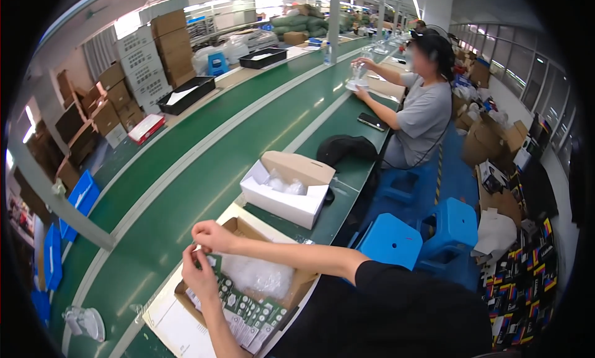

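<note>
A long green worktop crosses a workshop, two black trays beyond, one seated co-worker alongside. One white box stands near one open carton of green cards and clear plastic. Left hand and right hand meet above the carton's left edge, fingers curled; whether they clamp anything, I cannot tell.

- Before you, lower centre: a shallow carton, plastic bags inside.
- Just beyond it, frame centre: an open box.
- Right of centre: stools on the floor.
</note>
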`<act>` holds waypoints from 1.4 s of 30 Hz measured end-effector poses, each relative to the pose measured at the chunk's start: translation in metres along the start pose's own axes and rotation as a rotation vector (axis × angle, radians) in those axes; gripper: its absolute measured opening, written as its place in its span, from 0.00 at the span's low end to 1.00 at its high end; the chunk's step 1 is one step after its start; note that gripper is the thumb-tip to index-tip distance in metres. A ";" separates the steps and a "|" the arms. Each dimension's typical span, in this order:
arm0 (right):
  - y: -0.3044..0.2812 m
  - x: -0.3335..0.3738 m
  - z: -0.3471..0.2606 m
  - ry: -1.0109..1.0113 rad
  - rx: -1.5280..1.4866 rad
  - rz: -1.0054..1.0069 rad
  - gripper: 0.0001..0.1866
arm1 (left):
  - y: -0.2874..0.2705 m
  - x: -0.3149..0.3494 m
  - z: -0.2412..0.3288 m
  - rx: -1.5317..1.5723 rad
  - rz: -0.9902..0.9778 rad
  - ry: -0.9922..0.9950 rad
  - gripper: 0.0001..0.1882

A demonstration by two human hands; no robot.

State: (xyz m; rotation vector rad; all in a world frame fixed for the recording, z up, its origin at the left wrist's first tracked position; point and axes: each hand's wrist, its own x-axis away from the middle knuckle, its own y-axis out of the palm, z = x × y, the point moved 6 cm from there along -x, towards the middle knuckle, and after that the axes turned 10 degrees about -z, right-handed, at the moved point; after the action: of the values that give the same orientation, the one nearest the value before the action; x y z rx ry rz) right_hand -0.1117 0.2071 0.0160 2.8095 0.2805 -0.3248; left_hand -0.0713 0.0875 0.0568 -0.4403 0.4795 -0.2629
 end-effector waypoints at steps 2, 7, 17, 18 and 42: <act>0.014 -0.004 0.003 -0.025 0.010 0.010 0.04 | -0.009 0.001 -0.011 0.001 0.027 -0.038 0.07; 0.006 0.018 0.001 -0.150 0.309 0.186 0.06 | -0.003 -0.002 -0.022 -0.064 -0.042 -0.063 0.08; 0.016 0.029 -0.027 -0.186 0.687 0.129 0.08 | 0.005 -0.001 -0.039 0.054 -0.085 -0.155 0.08; 0.019 0.030 -0.026 -0.183 0.678 0.126 0.08 | 0.004 -0.001 -0.039 0.069 -0.087 -0.136 0.08; 0.021 0.028 -0.027 -0.145 0.470 0.113 0.06 | 0.001 0.001 -0.035 0.163 -0.063 -0.155 0.06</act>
State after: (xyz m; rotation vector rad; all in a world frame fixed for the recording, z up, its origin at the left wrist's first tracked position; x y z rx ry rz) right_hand -0.0755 0.2007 0.0402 3.2182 0.0089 -0.6367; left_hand -0.0874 0.0756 0.0282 -0.3139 0.2899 -0.3230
